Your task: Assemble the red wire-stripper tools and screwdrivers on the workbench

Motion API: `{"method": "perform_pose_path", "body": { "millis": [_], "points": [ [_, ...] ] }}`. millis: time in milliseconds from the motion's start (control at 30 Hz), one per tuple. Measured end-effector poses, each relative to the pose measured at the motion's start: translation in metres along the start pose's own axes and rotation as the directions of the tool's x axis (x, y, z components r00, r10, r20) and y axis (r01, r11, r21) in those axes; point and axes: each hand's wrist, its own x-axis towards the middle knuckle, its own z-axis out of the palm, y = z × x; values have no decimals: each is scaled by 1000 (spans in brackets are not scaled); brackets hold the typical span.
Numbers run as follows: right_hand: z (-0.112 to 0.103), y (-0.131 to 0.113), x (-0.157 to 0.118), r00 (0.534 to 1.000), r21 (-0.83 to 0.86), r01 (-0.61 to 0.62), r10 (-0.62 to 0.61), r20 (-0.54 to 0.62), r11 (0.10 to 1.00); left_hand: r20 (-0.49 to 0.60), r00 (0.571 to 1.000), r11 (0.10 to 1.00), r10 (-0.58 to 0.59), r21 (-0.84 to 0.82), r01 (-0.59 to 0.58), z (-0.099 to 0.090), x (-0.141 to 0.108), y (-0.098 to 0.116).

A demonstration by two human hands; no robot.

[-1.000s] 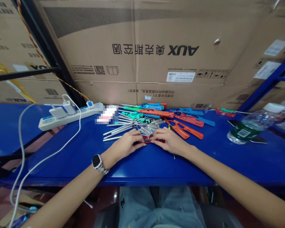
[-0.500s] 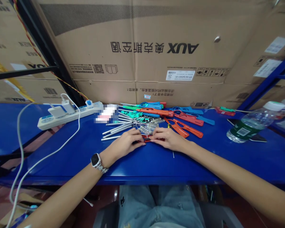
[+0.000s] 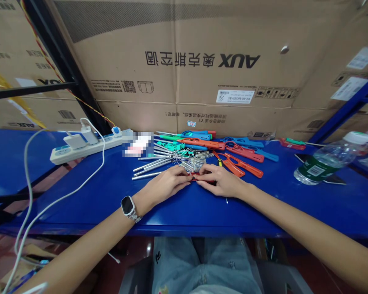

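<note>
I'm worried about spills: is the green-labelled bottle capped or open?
Capped: the white cap sits over the mouth of the green-labelled bottle.

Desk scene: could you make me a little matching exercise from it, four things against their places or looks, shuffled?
1. Red part
2. Watch
3. Bottle
4. Power strip

A. Green-labelled
B. Holding white plugs
C. Between the fingertips of the left hand and right hand
D. On the left wrist

Pairs: 1-C, 2-D, 3-A, 4-B

More of the red piece (image 3: 195,176) now shows beneath the right hand (image 3: 223,180).
</note>
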Motion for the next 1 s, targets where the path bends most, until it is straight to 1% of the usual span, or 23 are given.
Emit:
{"method": "perform_pose_path", "body": {
  "millis": [167,267,300,367,433,467,533,600,733,900,1000],
  "points": [
    [-1,-6,-1,1000,-5,-25,25,19,1000,12,1000,1000,3,-30,-2,-1,0,2],
    [-4,-10,-1,997,38,-63,61,38,997,11,1000,999,6,-43,-6,-2,1,4],
    [-5,-10,0,996,55,-88,86,27,995,7,1000,999,2,-51,-2,-1,1,5],
    [-7,-9,1,987,49,-150,152,-50,987,-6,1000,997,-17,-80,17,1,1,5],
    [-9,-5,4,967,-29,-219,213,-138,975,-14,999,993,-38,-116,36,3,1,5],
    [-10,-3,5,961,-76,-246,234,-147,966,-17,999,991,-42,-129,40,5,0,5],
    [-10,2,8,961,-145,-273,263,-82,951,-17,999,991,-39,-131,36,7,0,4],
    [-11,5,11,962,-171,-270,273,-6,948,-20,999,993,-35,-114,32,8,-1,3],
    [-14,7,19,961,-186,-256,272,61,949,-23,999,993,-45,-106,43,7,-2,3],
    [-24,8,22,967,-157,-228,242,78,961,-21,998,992,-52,-116,49,6,-1,3],
    [-28,4,17,979,-135,-191,199,48,972,-31,998,994,-48,-97,45,5,1,5]
  ]
}}
